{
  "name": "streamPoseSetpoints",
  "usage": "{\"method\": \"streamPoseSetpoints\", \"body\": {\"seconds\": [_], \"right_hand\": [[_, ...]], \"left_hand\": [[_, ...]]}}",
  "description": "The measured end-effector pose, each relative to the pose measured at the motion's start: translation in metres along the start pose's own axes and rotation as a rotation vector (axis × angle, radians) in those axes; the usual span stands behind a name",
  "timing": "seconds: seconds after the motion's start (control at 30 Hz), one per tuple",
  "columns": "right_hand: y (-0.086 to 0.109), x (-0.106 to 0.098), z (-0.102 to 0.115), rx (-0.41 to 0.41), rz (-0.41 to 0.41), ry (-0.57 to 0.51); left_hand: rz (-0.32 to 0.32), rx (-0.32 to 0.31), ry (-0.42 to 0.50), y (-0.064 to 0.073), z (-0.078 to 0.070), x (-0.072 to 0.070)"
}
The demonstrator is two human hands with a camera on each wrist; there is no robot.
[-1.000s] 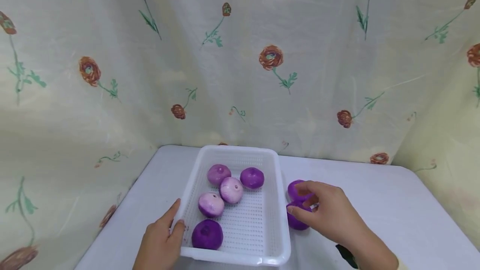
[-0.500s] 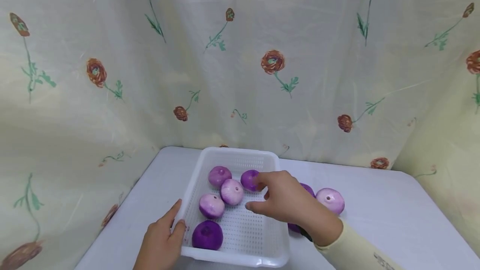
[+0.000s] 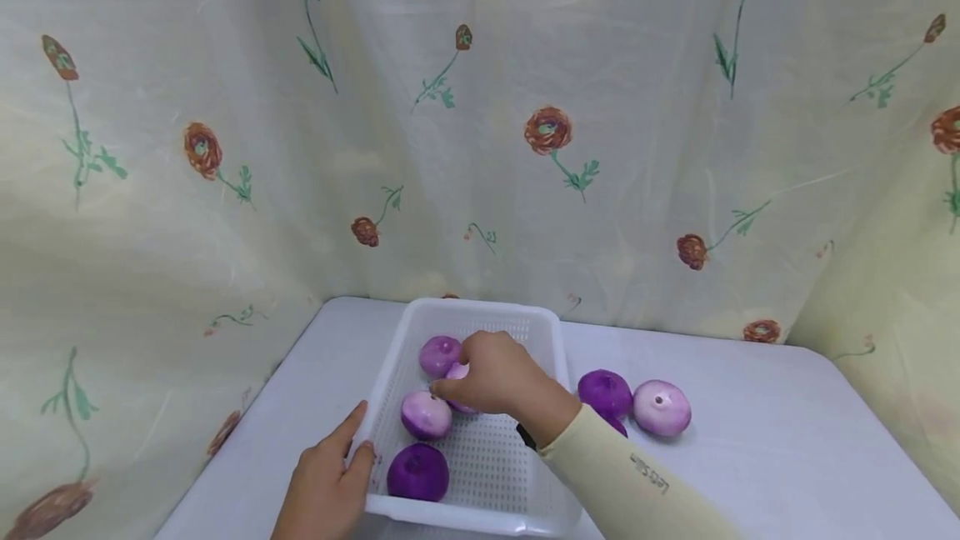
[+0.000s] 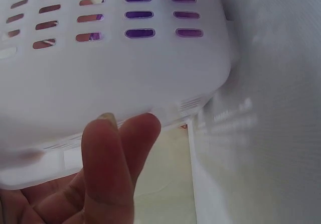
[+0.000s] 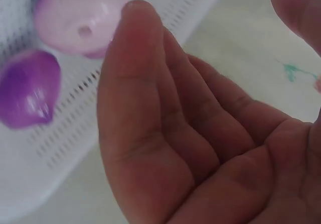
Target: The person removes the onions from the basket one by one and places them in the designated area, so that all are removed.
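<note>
A white perforated plastic basket point(image 3: 557, 357) holds several purple onions. My left hand point(image 3: 326, 469) grips its left rim; the left wrist view shows the thumb and fingers at the basket's edge. My right hand point(image 3: 495, 373) reaches over the basket, fingertips right by a pale onion point(image 3: 459, 392) in the middle that it partly covers. In the right wrist view its thumb and curved fingers stand apart with nothing between them. A pinkish onion point(image 3: 439, 355) lies behind, a pale-topped onion point(image 3: 426, 417) in front, and a dark purple onion point(image 3: 417, 472) at the near left corner.
Right of the basket on the white table point(image 3: 772, 440) lie a dark onion point(image 3: 603, 393), a pale onion point(image 3: 662, 408) and another dark onion point(image 3: 617, 425), mostly hidden behind the right forearm. A flowered curtain point(image 3: 637, 190) hangs behind the table.
My right hand has moved left from the onions on the table to over the basket's middle, now hiding the basket's back right onion. My left hand has stayed on the rim.
</note>
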State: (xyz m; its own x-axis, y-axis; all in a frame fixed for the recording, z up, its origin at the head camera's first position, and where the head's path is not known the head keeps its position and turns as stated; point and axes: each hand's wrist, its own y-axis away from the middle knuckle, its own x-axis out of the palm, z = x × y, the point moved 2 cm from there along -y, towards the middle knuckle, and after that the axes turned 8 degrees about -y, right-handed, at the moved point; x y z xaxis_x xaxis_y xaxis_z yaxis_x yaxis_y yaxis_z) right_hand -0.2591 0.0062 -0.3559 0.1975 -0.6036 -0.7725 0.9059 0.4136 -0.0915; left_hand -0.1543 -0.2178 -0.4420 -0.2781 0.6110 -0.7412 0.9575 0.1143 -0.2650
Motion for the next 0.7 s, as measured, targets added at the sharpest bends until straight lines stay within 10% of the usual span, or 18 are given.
{"method": "streamPoseSetpoints", "body": {"seconds": [0.4, 0.7], "right_hand": [[-0.015, 0.032, -0.006, 0.004, 0.096, 0.037], [-0.030, 0.027, -0.003, -0.410, 0.315, 0.278]], "left_hand": [[0.000, 0.007, -0.004, 0.001, 0.001, -0.001], [-0.030, 0.040, 0.005, 0.001, 0.001, -0.003]]}}
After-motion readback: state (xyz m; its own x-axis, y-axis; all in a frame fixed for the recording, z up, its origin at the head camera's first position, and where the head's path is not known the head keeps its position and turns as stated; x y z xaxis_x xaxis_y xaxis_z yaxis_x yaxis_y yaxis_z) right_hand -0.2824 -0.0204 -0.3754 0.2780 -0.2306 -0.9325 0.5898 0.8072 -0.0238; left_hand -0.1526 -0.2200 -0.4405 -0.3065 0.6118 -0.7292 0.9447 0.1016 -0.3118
